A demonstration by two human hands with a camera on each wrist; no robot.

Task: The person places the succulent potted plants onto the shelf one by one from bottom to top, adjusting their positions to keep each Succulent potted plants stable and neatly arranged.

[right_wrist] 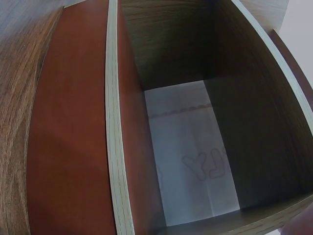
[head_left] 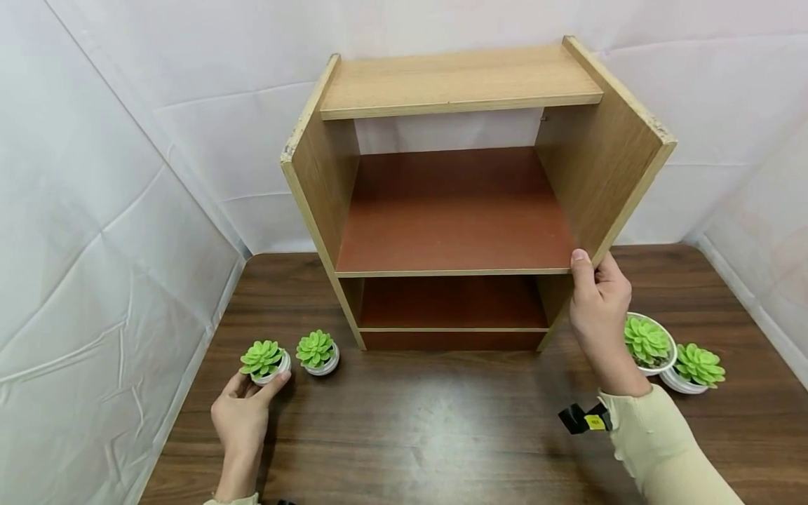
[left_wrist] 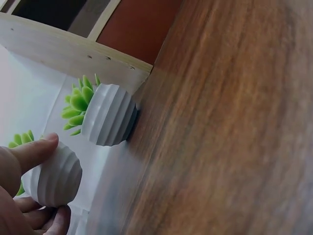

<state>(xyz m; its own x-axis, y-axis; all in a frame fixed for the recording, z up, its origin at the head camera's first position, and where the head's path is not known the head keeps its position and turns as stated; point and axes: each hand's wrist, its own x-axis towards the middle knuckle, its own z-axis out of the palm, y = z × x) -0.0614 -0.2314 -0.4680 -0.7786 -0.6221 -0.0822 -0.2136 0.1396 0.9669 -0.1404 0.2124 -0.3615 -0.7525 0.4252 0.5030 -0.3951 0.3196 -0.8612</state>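
Observation:
My left hand [head_left: 243,414] pinches the white ribbed pot [left_wrist: 56,174] of a small green artificial succulent [head_left: 261,359] between thumb and fingers. In the left wrist view the pot's base appears slightly apart from the table. A second potted succulent [head_left: 317,351] stands upright just to its right. My right hand [head_left: 600,301] grips the right side panel of a wooden shelf unit [head_left: 454,271], thumb on the inner side near the middle board, other fingers behind the panel's edge. Only a sliver of that hand shows in the right wrist view.
Two more potted succulents, one nearer [head_left: 648,340] and one farther right [head_left: 697,368], stand close together by my right forearm. The unit has reddish-brown shelf boards [head_left: 454,210] and an open back. White cloth [head_left: 126,210] hangs around the dark wooden table [head_left: 435,421].

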